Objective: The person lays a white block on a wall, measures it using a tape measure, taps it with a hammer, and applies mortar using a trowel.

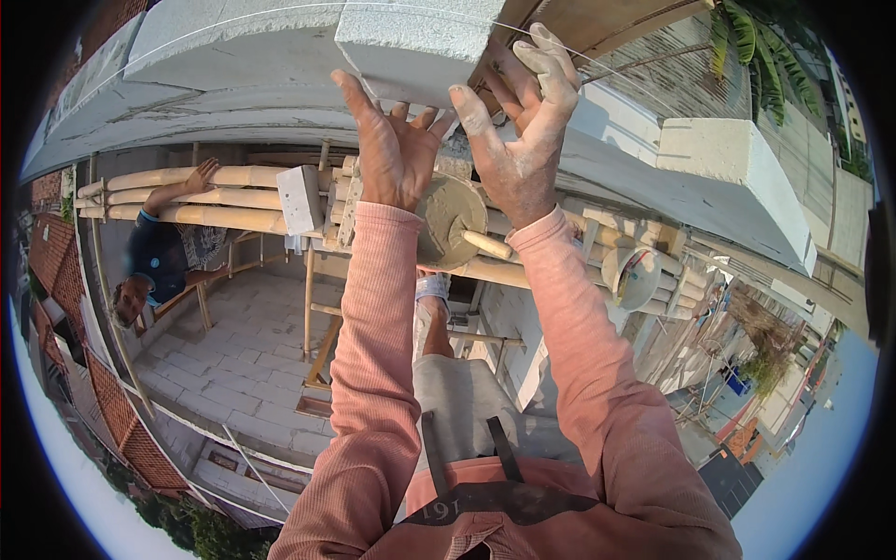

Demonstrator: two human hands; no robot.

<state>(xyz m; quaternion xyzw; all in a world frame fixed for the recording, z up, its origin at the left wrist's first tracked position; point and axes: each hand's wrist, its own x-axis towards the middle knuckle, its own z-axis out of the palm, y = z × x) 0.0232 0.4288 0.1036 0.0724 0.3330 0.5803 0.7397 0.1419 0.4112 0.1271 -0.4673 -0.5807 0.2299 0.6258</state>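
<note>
A pale lightweight concrete block [411, 42] sits on top of the wall, at the top middle of the view. My left hand [399, 154] is at its lower edge, palm turned up, thumb raised and fingers apart. Whether its fingertips touch the block I cannot tell. Beside the block's right end, my right hand [525, 131] has its fingers spread and bent, coated in pale dust, with nothing visible in its grasp. Below and between my wrists is a bucket of grey mortar [443, 219] with a wooden-handled tool [487, 245] standing in it.
A taut white string [233, 21] crosses above the wall. Bamboo poles [243, 177] form the scaffold, carrying a loose block [300, 200] and a second bucket [637, 278]. Another block [709, 149] rests on the wall at right. A co-worker [168, 243] is below left, arm on the bamboo.
</note>
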